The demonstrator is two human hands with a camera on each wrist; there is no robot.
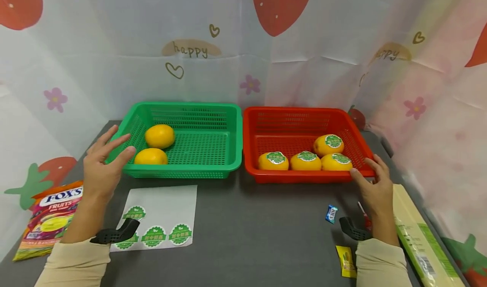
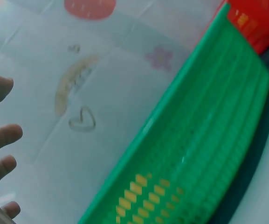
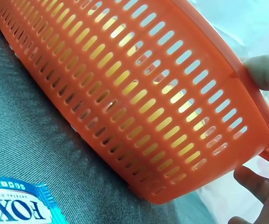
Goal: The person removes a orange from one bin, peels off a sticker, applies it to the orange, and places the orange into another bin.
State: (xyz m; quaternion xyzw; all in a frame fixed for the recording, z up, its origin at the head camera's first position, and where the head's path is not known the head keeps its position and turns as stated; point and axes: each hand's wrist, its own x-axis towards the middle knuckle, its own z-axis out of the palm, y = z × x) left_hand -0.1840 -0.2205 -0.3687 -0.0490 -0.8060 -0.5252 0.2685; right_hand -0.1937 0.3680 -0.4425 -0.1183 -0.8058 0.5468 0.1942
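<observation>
Right hand [image 1: 374,185] grips the red basket [image 1: 300,118] corner — four labelled oranges [image 1: 306,161] beside it; left hand [image 1: 102,162], fingers spread, hovers just before two unlabelled oranges [image 1: 151,156] — apparently yet unlabelled — green basket [image 1: 205,109].

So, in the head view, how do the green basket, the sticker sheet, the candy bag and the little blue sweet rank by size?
Largest to smallest:
1. green basket
2. sticker sheet
3. candy bag, partly cut off and nearer, so unsure against the sheet
4. blue sweet
</observation>
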